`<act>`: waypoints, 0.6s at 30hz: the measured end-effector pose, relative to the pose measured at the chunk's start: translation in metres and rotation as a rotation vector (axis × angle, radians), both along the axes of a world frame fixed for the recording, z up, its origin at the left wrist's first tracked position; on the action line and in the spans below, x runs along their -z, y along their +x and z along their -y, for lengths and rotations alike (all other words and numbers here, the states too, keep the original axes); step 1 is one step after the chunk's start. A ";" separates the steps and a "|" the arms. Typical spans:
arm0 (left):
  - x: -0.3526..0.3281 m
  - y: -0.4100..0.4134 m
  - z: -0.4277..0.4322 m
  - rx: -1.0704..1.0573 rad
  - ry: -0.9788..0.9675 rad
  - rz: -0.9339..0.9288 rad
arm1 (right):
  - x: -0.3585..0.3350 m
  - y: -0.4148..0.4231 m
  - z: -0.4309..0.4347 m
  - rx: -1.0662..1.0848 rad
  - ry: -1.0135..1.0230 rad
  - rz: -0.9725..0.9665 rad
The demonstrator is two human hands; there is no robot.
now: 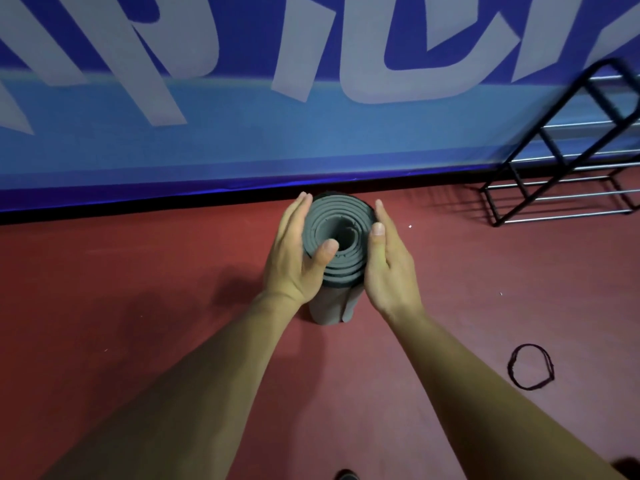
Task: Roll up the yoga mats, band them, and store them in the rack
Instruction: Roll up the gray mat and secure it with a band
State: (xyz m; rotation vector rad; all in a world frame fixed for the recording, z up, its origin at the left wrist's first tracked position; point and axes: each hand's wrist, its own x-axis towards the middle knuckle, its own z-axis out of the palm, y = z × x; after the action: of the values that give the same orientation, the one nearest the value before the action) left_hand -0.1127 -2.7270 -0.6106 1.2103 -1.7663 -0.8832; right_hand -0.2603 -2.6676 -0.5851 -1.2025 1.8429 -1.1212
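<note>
A grey yoga mat (337, 233) is rolled up and stands on end on the red floor, its spiral top facing me. My left hand (298, 258) presses its left side, thumb resting on the top edge. My right hand (388, 261) presses the right side, thumb up against the roll. Both hands clasp the roll between flat palms. A dark elastic band (531, 366) lies loose on the floor to the lower right, apart from the mat. The black metal rack (568, 161) stands at the right against the wall.
A blue banner with large pale letters (242, 98) covers the wall just behind the mat. The red floor (138, 289) stretches left and right of me. A dark shoe tip (346, 475) shows at the bottom edge.
</note>
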 end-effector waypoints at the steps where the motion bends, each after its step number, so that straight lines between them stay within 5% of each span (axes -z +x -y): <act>1: 0.001 0.000 0.000 0.021 0.014 -0.023 | 0.003 -0.001 -0.004 -0.026 -0.016 -0.028; 18: -0.011 0.010 0.013 0.049 0.208 0.165 | 0.012 -0.007 -0.010 -0.029 0.120 0.102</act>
State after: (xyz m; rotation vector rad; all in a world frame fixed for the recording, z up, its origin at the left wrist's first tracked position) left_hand -0.1025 -2.7404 -0.5991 1.4134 -1.8766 -1.0420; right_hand -0.2677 -2.6573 -0.5967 -1.0801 1.7834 -1.0216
